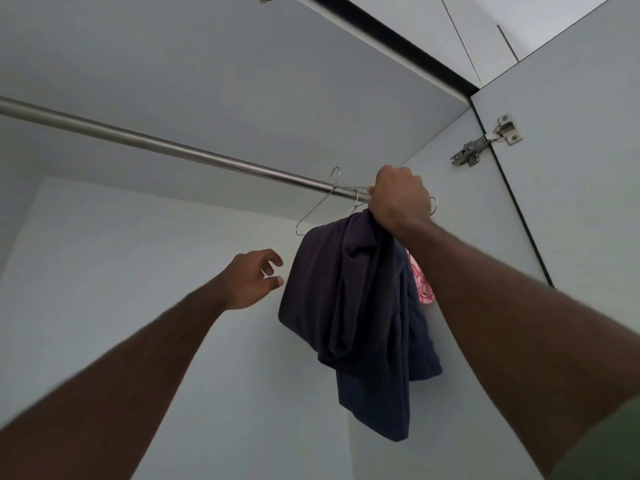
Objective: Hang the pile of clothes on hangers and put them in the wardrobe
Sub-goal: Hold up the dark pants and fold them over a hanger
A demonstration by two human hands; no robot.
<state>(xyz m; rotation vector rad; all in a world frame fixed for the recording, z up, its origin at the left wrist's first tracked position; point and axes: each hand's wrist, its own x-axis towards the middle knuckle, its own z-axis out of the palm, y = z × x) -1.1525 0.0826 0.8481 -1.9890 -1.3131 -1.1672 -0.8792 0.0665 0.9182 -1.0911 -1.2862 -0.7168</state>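
Clothes come first here — a dark navy garment (pixel 360 320) hangs bunched from our right hand (pixel 398 199), with a scrap of pink patterned cloth (pixel 420 282) showing just behind it. Nearest to us, our left hand (pixel 251 280) is raised beside the garment, its grip relaxed and part open, the fingers loosely curved and holding nothing. Farther up, the right grip is closed tight around the top of the garment and what looks like the wire hanger (pixel 317 206) it rides on, right at the steel rail (pixel 166 147) of the wardrobe (pixel 242 81).

We judge the step in hand to be hooking the loaded hanger onto the rail. The next move calls for seating the hook (pixel 336 174) over the rail before the right grip lets go — and probably for the left hand to steady or spread the cloth, which hangs crumpled, not flat.

Beyond, the door hinge (pixel 485 142) sits at the upper right. We can read no brand, label or writing anywhere.
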